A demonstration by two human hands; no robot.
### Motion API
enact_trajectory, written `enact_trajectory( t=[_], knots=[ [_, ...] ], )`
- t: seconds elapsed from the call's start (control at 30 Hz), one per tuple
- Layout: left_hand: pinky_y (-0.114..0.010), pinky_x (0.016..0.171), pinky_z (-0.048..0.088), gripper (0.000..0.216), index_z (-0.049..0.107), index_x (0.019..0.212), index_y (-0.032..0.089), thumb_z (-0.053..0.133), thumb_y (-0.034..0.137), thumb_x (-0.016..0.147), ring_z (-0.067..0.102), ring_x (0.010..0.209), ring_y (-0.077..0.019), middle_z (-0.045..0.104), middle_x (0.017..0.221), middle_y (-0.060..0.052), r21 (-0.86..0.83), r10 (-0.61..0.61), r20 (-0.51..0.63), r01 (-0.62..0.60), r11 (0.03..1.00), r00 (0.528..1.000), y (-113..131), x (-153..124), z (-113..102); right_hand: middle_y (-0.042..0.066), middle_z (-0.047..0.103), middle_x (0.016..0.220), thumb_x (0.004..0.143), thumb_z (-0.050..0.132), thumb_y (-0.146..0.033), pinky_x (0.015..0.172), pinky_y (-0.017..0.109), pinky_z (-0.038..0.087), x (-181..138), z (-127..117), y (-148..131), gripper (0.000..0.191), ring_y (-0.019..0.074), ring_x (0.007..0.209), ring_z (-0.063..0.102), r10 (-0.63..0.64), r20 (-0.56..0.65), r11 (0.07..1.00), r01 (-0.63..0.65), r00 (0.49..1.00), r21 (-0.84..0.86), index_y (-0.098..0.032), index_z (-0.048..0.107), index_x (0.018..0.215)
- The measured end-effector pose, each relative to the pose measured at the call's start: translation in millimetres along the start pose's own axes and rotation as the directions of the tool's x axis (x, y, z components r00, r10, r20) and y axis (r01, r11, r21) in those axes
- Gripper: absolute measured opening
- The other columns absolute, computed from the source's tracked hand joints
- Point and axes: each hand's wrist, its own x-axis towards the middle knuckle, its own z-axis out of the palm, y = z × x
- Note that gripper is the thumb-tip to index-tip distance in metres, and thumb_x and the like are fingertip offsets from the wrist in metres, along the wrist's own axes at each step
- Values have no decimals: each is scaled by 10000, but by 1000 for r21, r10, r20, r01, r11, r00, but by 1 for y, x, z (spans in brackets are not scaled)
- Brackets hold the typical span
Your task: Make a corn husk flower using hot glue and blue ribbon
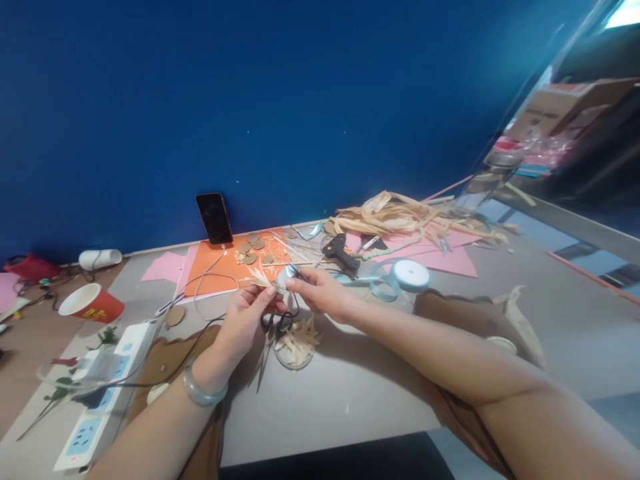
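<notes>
Pinched in my left hand (250, 308) is a small bunch of pale husk-like strips (259, 277), fanning out to the upper left. My right hand (317, 291), close beside it, grips a light blue ribbon (286, 275) against the bunch's base. The fingers partly hide where ribbon and strips meet. Below the hands lie open black-handled scissors (265, 360), blades toward me. A round shallow dish (295, 365) of cut pale pieces sits beside them. To the right, a ribbon spool (411, 275) lies with light blue ribbon trailing left. A black glue gun (341, 253) rests behind my right hand.
At the left are a power strip (103, 400) with cables, a red paper cup (95, 303) and leafy sprigs (59, 393). A phone (215, 219) leans on the blue wall. Behind lie orange paper (210, 270), wooden discs (255, 241) and a heap of dry husks (385, 212).
</notes>
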Motion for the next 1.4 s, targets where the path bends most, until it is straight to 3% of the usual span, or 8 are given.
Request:
enact_trajectory(
  t=[0.13,0.3,0.4,0.5,0.63,0.9,1.13,1.4],
  knots=[
    [-238,610,526,283,644,732,123,752,381,688,650,568,-133,688,624,-45,-12,6,-5,-6,1000,1000,-1,2,-3,-80,332,480,816,486,-653,368,174,221,-2,-12,-9,529,45,395,279,124,187,957,-67,974,-283,-143,603,736],
    [-250,636,525,275,622,746,138,746,379,697,673,601,-146,706,642,-48,-67,-35,-69,30,997,997,-1,6,-8,-15,491,574,811,476,-675,435,190,313,-1,-39,-23,576,70,484,420,162,308,817,48,937,-575,-133,653,727],
    [-273,663,531,270,624,749,139,763,358,674,679,616,-155,714,656,-47,-93,-34,-96,25,995,995,0,6,-9,-32,454,557,814,481,-670,420,189,293,-2,-47,-28,563,61,457,383,238,434,830,49,869,-555,-135,637,736],
    [-284,666,535,252,635,744,133,753,347,682,678,626,-163,711,650,-52,-83,-19,-67,13,996,998,0,5,-9,-80,312,504,844,421,-676,372,178,216,-7,-41,-29,568,44,398,254,269,497,918,-64,825,-391,-143,594,753],
    [-279,643,540,212,646,737,133,739,319,698,670,594,-158,702,630,-45,-65,42,-32,-44,997,999,-1,4,-9,-100,207,477,879,338,-672,357,165,164,-11,-24,-25,585,47,402,170,241,417,963,-162,876,-218,-153,542,702],
    [-307,622,557,194,684,833,137,700,315,756,683,596,-178,726,715,-66,21,179,42,-180,983,983,-5,2,-9,-53,348,488,870,370,-666,382,166,258,-14,-13,-22,592,53,429,306,128,257,960,-54,958,-275,-148,535,634],
    [-311,669,573,193,674,852,135,686,312,777,710,679,-197,735,753,-74,94,209,49,-213,973,977,-3,0,-9,-47,370,501,887,369,-634,387,171,273,-15,-15,-24,575,54,431,323,137,254,945,-49,958,-323,-147,549,641],
    [-304,623,588,216,661,859,121,681,320,776,709,640,-196,726,715,-61,210,311,55,-315,926,949,-6,-2,-9,-53,362,492,887,364,-635,412,167,279,-16,-14,-27,580,50,432,332,190,248,925,-89,950,-370,-140,543,642]
  ],
)
